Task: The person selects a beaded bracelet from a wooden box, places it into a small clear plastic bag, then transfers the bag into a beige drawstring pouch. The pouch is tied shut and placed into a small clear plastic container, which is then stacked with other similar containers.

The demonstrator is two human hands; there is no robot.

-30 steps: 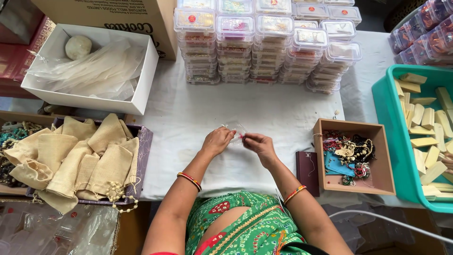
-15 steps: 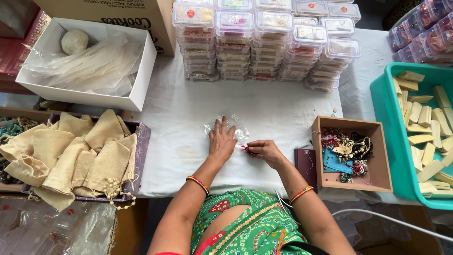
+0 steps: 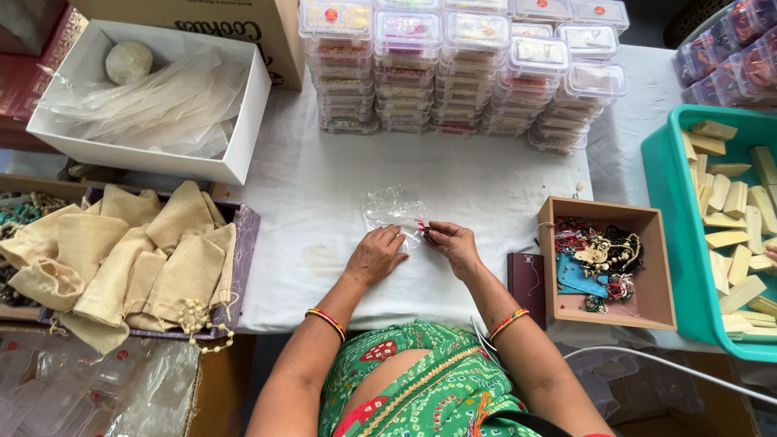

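Lying flat on the white cloth of the table (image 3: 324, 202), a small clear plastic pouch (image 3: 392, 209) sits just ahead of the person, its near corner under the left hand (image 3: 374, 255), whose fingers (image 3: 393, 239) are spread and pressed down on the film. The right hand (image 3: 455, 245) meets it at the pouch's mouth, thumb and forefinger pinching a small red-and-dark trinket (image 3: 424, 231); how firmly it is held cannot be told.

The film looks thin and crinkled, so it would likely slide or buckle if the left hand eased its pressure, and the trinket could miss the opening and drop onto the cloth. A thread or bead might also snag on the pouch edge and tear it.

Just to the right stands a brown box (image 3: 652, 267) with a tangle of beaded pieces; a sleeve or wrist swinging back could catch a strand and drag it out. A dark red case (image 3: 526, 279) lies between box and arm. Behind, stacks of clear lidded containers (image 3: 453, 65) stand close together; a forward reach could nudge a column over.
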